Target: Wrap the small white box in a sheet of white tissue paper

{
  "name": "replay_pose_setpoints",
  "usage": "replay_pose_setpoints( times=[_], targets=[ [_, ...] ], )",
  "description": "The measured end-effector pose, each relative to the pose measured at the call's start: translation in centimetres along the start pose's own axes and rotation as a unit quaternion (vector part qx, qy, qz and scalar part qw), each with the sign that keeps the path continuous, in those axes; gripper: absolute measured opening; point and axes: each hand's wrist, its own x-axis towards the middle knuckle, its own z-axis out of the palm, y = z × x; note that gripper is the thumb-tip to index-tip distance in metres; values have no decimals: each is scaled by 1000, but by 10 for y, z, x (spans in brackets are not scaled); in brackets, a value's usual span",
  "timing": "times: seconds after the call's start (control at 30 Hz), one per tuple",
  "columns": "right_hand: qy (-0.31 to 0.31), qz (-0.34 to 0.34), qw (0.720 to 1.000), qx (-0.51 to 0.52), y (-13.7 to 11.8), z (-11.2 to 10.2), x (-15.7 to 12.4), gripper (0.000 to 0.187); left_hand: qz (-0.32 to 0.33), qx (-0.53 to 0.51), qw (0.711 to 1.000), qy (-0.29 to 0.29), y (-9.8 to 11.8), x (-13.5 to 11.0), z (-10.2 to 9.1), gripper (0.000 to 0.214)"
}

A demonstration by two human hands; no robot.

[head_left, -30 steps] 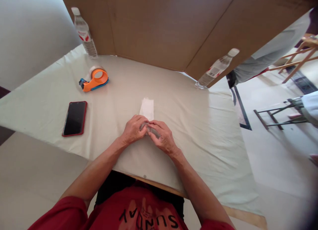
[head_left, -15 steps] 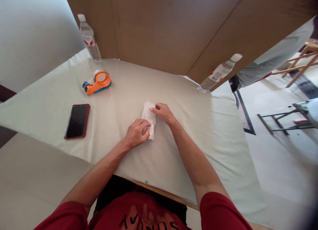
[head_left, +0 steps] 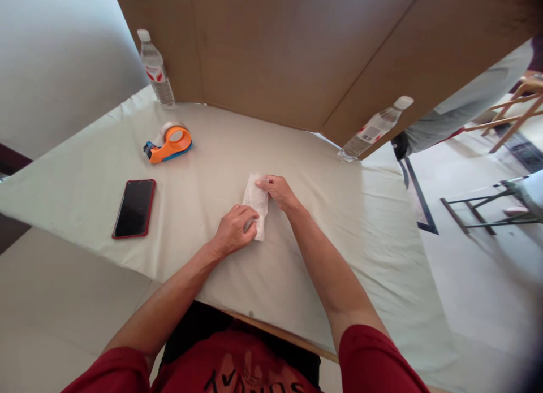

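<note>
Two hands of ours meet the crumpled white strip (head_left: 254,198) on the tabletop (head_left: 203,178): our right hand (head_left: 279,191) pinches its far corner, presumably to hold it flat; our left hand (head_left: 235,229) curls at its near edge, its grip's closure unclear.

Dark capitals (head_left: 278,388) are running upside down across a red shirt (head_left: 193,362) at bottom center, apparently spelling SUNDAY, with the frame's edge cropping them. Red-marked labels are wrapping bottles at upper left (head_left: 162,92) and upper right (head_left: 385,120), their lettering proving too small to read.
</note>
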Motion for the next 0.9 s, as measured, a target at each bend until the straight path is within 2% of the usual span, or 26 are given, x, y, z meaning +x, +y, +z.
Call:
replay_pose_setpoints(
  times=[0.17,0.37,0.47,0.63,0.8,0.9],
  targets=[
    [30,-43,998,34,-10,4,-18,30,0,0,1000,1,0,0,-1,20],
    [22,-103,994,-11,-30,7,-62,26,-9,1,1000,-4,1,-1,-2,21],
    [47,-114,992,-39,-31,7,-77,25,-22,7,1000,9,3,-3,-1,19],
    [60,-120,991,-13,-26,9,-92,22,-65,22,997,47,4,-5,1,16],
    [51,-128,990,-44,-23,14,-110,19,-130,15,988,75,-1,-6,5,30],
    [39,-164,983,-70,-17,19,-121,17,-149,-6,987,67,-4,-7,5,47]
  ],
)
